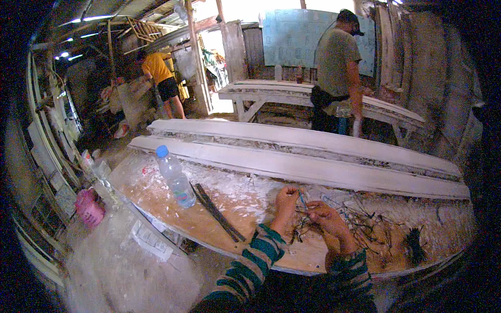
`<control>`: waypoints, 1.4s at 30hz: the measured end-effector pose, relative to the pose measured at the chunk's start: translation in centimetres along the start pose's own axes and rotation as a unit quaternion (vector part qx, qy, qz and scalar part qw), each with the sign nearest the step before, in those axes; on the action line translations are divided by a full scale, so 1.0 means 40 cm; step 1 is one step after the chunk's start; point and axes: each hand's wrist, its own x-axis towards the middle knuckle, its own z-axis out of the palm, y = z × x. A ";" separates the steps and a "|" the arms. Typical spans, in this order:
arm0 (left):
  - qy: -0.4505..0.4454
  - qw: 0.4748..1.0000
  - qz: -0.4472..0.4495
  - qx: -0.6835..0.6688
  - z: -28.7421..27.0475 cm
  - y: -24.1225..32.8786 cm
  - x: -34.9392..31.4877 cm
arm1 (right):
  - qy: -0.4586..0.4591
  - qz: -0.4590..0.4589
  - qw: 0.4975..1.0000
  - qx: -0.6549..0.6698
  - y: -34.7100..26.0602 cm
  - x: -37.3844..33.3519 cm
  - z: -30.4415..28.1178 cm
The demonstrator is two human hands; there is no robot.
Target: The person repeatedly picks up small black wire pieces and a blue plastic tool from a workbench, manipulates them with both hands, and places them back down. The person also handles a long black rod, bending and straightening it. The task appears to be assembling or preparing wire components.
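Observation:
My left hand (pixel 286 201) is closed in a pinch near a thin blue strand (pixel 302 197) that stands between my two hands. Just right of it, my right hand (pixel 327 216) has its fingers curled round dark thin strands, at the lower end of the blue one. More dark, wiry strands (pixel 298 229) hang below the fingers. A loose tangle of them (pixel 368 224) spreads over the wooden table (pixel 261 208) to the right. Near the table's right edge lies a dark bundle (pixel 416 244). The exact material of the strands cannot be made out.
A clear bottle with a blue cap (pixel 176 177) stands at the left, beside some long dark strips (pixel 215 211). Two long white boards (pixel 292 167) run along the far side. Beyond are a person in green (pixel 338 62) at another bench (pixel 261 91) and one in yellow (pixel 156 68).

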 end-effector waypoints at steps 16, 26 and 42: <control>-0.088 0.990 -0.057 -0.089 0.032 0.026 -0.025 | 0.054 0.027 0.998 0.024 0.009 0.007 -0.007; -0.308 0.947 -0.006 -0.094 0.031 0.086 -0.043 | 0.254 -0.029 0.964 -0.072 0.111 0.029 -0.075; -0.322 0.938 0.092 -0.085 0.066 0.021 -0.036 | 0.329 -0.048 0.943 -0.012 0.128 0.043 -0.062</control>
